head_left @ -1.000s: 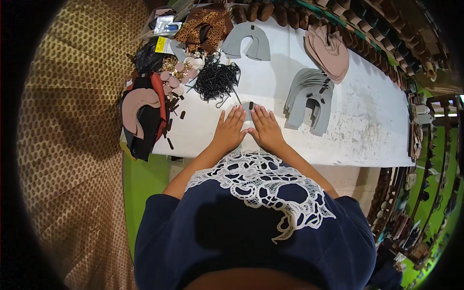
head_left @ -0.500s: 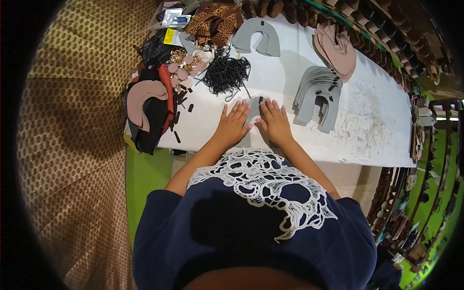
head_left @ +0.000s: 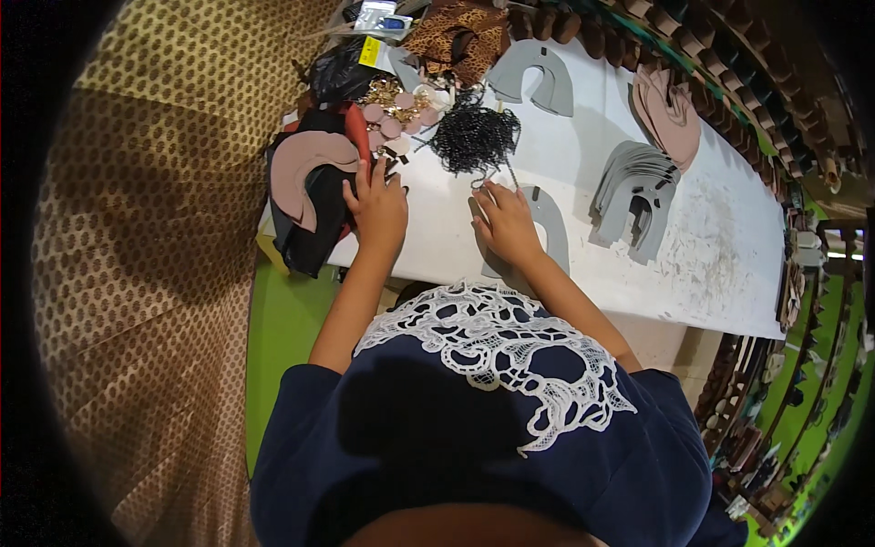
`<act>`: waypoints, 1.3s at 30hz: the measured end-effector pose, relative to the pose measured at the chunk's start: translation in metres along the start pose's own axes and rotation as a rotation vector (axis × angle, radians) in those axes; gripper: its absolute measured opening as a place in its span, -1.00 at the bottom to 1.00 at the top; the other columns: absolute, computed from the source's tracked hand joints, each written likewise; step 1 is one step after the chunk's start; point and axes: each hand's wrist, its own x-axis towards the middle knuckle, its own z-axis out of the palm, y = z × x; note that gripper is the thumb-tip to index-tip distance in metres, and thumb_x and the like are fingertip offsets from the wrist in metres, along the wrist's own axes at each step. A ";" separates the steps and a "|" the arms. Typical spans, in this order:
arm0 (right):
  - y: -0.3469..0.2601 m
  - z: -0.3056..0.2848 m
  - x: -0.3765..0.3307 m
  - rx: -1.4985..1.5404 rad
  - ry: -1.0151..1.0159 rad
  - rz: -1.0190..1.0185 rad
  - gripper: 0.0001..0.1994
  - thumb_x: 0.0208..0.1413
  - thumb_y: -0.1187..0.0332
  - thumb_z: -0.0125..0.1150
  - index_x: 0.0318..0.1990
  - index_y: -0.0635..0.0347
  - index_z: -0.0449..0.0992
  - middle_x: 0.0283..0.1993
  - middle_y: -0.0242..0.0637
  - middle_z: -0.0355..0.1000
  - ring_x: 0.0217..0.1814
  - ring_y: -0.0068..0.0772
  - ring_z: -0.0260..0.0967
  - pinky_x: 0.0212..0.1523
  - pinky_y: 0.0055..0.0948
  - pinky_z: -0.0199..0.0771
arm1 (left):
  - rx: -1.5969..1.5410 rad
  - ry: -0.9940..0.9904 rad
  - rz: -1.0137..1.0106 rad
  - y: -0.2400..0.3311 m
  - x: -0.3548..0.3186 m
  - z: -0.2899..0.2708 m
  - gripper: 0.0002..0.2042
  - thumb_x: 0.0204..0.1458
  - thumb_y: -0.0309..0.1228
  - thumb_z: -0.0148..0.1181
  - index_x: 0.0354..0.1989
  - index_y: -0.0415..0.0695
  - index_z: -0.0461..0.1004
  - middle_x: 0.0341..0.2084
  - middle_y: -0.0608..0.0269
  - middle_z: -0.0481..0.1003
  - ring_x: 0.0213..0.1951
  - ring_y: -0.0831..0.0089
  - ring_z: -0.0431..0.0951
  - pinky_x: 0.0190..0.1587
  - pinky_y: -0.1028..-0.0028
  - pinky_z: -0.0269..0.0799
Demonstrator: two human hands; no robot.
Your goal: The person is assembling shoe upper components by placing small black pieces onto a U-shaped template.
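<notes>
My left hand (head_left: 381, 217) is over the left part of the table, fingers stretched out and apart. Small dark strips (head_left: 397, 157) lie just beyond its fingertips, and others may be hidden under it. On the left arm of a grey U-shaped piece (head_left: 554, 232) rests my right hand (head_left: 507, 224), open, its fingers spread. A short dark strip (head_left: 535, 193) sits at the top of that piece's curve. A heap of black beaded strands (head_left: 474, 137) lies just beyond my right fingertips.
Right of my hands stands a fanned stack of grey U-shaped pieces (head_left: 629, 187); pink pieces (head_left: 665, 114) lie behind it. Another grey piece (head_left: 530, 73) is at the back. Pink discs (head_left: 387, 128), a curved pink piece (head_left: 296, 173) and a black bag (head_left: 342, 71) crowd the left.
My left hand has left the grey piece and reached left to the dark strips. My right hand has shifted onto the piece's left arm. The view has turned somewhat left.
</notes>
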 end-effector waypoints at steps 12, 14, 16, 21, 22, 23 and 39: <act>-0.027 0.013 0.006 0.045 0.043 0.076 -0.61 -0.03 0.32 0.15 0.02 0.07 0.40 0.16 -0.13 0.21 0.18 -0.10 0.18 0.21 0.11 0.03 | 0.172 0.020 0.157 -0.042 0.026 0.012 -0.91 -0.14 -0.31 0.18 -0.50 0.00 0.55 0.04 0.25 0.34 0.23 0.11 0.09 0.15 -0.25 -0.29; -0.029 0.013 0.005 0.060 0.059 0.092 -0.62 -0.03 0.32 0.15 0.01 0.08 0.41 0.15 -0.14 0.23 0.17 -0.10 0.19 0.21 0.11 0.03 | 0.166 0.041 0.146 -0.043 0.028 0.013 -0.91 -0.14 -0.31 0.18 -0.51 0.00 0.55 0.03 0.26 0.35 0.24 0.13 0.08 0.15 -0.25 -0.32; -0.029 0.012 0.003 0.073 0.094 0.104 -0.65 -0.02 0.33 0.14 -0.01 0.08 0.43 0.12 -0.15 0.26 0.16 -0.10 0.20 0.21 0.10 0.05 | 0.068 0.070 0.153 -0.039 0.026 0.008 -0.91 -0.14 -0.30 0.18 -0.51 0.02 0.55 0.03 0.26 0.34 0.24 0.11 0.07 0.15 -0.25 -0.34; -0.032 0.006 0.006 0.132 0.146 0.101 -0.71 0.01 0.34 0.11 -0.07 0.09 0.47 0.09 -0.17 0.30 0.10 -0.11 0.24 0.18 0.04 0.10 | -0.253 0.079 0.109 -0.018 0.020 -0.011 -0.91 -0.14 -0.25 0.20 -0.49 0.09 0.57 0.06 0.29 0.32 0.23 0.02 0.06 0.16 -0.19 -0.34; -0.033 0.004 0.008 0.150 0.149 0.088 -0.73 0.03 0.34 0.11 -0.09 0.10 0.49 0.08 -0.18 0.31 0.09 -0.12 0.25 0.16 -0.01 0.14 | -0.333 0.080 0.091 -0.016 0.020 -0.009 -0.90 -0.14 -0.23 0.21 -0.47 0.12 0.58 0.08 0.30 0.32 0.22 -0.01 0.06 0.17 -0.15 -0.31; -0.033 0.005 0.010 0.150 0.149 0.087 -0.73 0.03 0.34 0.11 -0.09 0.10 0.49 0.08 -0.18 0.31 0.09 -0.12 0.25 0.16 -0.01 0.14 | -0.414 0.082 0.072 -0.015 0.019 -0.007 -0.90 -0.14 -0.22 0.22 -0.44 0.14 0.59 0.09 0.31 0.31 0.21 -0.04 0.05 0.17 -0.11 -0.27; -0.002 0.000 0.032 0.662 0.198 0.097 -0.86 0.01 0.38 0.17 -0.34 0.26 0.51 -0.27 -0.20 0.41 -0.26 -0.24 0.36 -0.26 -0.39 0.37 | -0.348 -0.069 0.073 0.027 0.002 0.000 -0.86 -0.15 -0.24 0.24 -0.37 0.16 0.60 0.08 0.31 0.33 0.21 0.00 0.05 0.15 -0.10 -0.16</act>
